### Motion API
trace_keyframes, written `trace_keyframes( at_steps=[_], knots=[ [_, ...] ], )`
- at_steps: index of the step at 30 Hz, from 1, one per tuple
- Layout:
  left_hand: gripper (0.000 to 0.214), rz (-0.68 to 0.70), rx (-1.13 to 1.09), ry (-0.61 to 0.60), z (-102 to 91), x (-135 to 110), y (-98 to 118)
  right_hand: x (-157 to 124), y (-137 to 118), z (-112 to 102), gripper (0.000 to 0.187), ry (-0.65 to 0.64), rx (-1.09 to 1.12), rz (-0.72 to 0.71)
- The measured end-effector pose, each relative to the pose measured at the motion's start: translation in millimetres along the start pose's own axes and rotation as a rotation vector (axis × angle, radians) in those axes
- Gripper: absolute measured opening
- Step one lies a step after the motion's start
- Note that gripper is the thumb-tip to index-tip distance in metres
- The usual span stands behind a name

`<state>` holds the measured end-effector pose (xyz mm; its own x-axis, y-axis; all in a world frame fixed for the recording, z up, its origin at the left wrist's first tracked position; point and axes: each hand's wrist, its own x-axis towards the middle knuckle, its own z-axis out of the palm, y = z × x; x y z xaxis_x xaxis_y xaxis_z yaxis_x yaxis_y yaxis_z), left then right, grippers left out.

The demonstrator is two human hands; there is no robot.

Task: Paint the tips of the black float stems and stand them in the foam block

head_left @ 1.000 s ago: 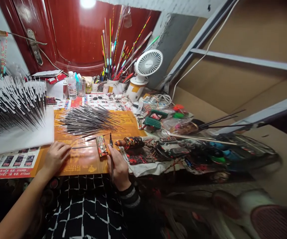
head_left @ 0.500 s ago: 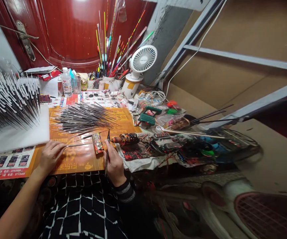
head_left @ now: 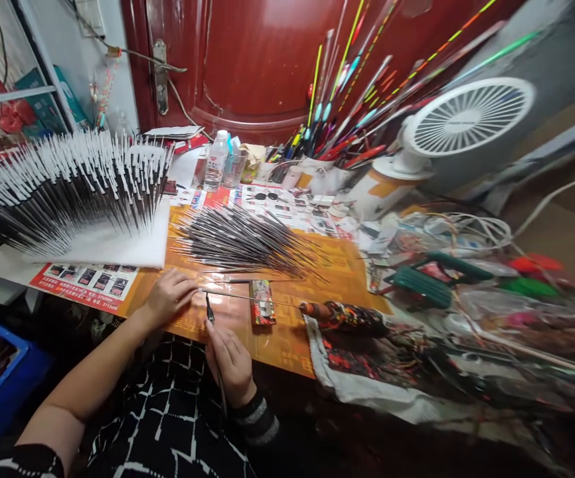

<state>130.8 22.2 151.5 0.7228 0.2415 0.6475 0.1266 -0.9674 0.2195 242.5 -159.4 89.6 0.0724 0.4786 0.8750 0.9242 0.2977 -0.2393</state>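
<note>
My left hand [head_left: 170, 295] pinches the near end of a thin float stick [head_left: 232, 296]. This stick runs right, across a small paint-spattered block [head_left: 262, 312], to the tip of a paint-smeared rotary tool [head_left: 342, 317]. In my right hand [head_left: 232, 364] is a slim brush [head_left: 210, 309] with a dark tip. That tip points up at the stick, close to my left fingertips; whether it touches, I cannot tell. Behind both hands lies a heap of dark float sticks [head_left: 242, 236]. Many white-topped sticks [head_left: 113, 162] stand in a white foam slab [head_left: 141, 249] at left.
A white fan [head_left: 471, 123] stands at the back right beside cups of colourful floats [head_left: 327, 119]. A water bottle [head_left: 216, 161] is at the back. Green clamp-like frame [head_left: 421, 285], cables and a stained cloth [head_left: 347, 392] crowd the right. A blue bin [head_left: 16, 372] sits lower left.
The view has swung to the left. My right hand has moved the brush from beside the block leftward along the stick to near my left fingers. The left hand still holds the stick.
</note>
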Motion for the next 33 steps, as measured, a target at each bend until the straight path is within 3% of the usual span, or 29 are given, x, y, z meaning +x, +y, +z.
trace_keyframes(
  at_steps=[4,26,33],
  knots=[
    [0.021,0.0,-0.009,-0.014,0.3,-1.2,0.3,-3.4,-1.1,8.7,0.063,-0.024,-0.049,-0.015],
    [0.022,-0.055,-0.03,-0.032,2.6,-3.6,0.4,-4.0,-2.1,5.6,0.064,-0.076,-0.064,-0.02],
    [0.018,-0.009,-0.024,-0.012,-0.8,-1.3,1.3,1.0,-3.9,4.3,0.066,-0.076,-0.068,-0.038]
  ],
)
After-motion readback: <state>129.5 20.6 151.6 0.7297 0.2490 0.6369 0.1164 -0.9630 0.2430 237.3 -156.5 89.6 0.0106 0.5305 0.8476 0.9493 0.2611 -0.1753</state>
